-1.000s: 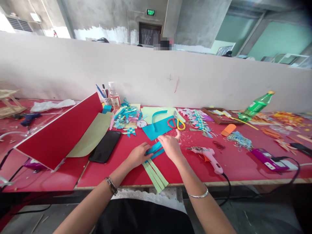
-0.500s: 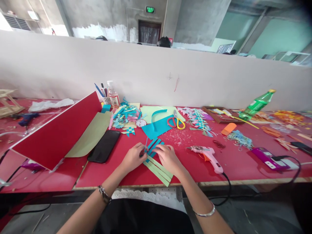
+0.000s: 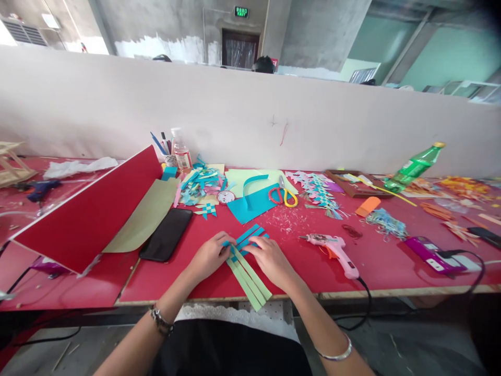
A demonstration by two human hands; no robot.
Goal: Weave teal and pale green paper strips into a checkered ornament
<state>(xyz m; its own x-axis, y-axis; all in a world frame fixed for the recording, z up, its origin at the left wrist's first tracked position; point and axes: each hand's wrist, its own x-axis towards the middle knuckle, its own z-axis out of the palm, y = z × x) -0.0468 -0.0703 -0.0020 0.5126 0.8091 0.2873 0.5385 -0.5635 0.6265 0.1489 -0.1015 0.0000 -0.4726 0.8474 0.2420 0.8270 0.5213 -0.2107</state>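
Blue paper strips (image 3: 252, 233) and light green paper strips (image 3: 250, 284) cross each other at the front middle of the red table. My left hand (image 3: 211, 256) is closed, its fingertips pinching the paper at the left side of the crossing. Opposite it, my right hand (image 3: 271, 259) has thumb and fingers closed on the blue strips near the crossing. The green strips fan out toward the table's front edge. My fingers partly hide where the strips overlap.
Right of my hands lies a pink glue gun (image 3: 332, 250) with a black cord. Scissors (image 3: 284, 196) rest on blue paper (image 3: 250, 205) behind. A black phone (image 3: 166, 235) and an upright red board (image 3: 94, 209) stand left. Farther right is a leaning green bottle (image 3: 415, 168).
The blue strips now spread farther to the upper right, and the green ends have swung slightly left and toward me. My left hand has shifted a little left.
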